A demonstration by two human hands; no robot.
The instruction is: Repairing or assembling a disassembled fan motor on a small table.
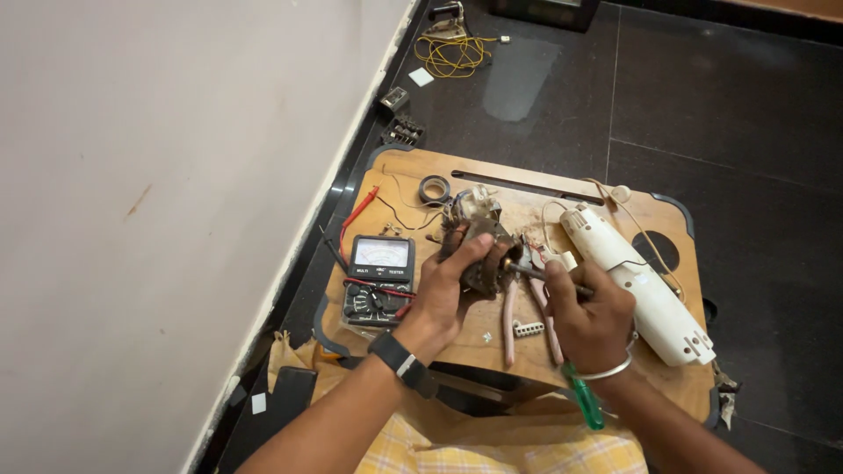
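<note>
The tabletop (413, 171) is crowded in the middle. The multimeter (380, 279) with its red lead blocks the left side. The white appliance housing (637, 285) lies across the right side. Pink-handled pliers (527, 307) lie in the gap between the two hands. The near right corner and the far left corner, beside the tape roll (434, 189), are bare wood.

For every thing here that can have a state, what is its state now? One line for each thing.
Small motor: held up off the wooden tray table, gripped by the left hand.
Screwdriver: in the right hand, shaft pointing at the motor.
Pliers: lying flat, handles spread.
Meter: lying face up, red lead across it.
White appliance housing: lying on its side.
Tape roll: lying flat.
</note>
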